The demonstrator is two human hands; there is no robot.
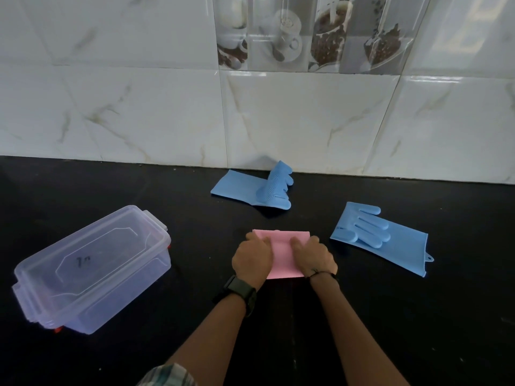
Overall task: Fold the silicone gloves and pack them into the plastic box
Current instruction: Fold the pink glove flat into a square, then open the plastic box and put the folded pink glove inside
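You have open worktop (195, 274) between the plastic box (92, 268) on the left and the pink glove (281, 253). 2 blue gloves block the far side (250, 188) and the right (390, 235); the tiled wall (167, 112) closes the back.

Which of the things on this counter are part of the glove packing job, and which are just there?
Part of the job:
pink glove, pressed flat under the left hand and right hand
blue glove by the wall
blue glove on the right
plastic box, lid on

Just there:
wristwatch
black counter
tiled wall
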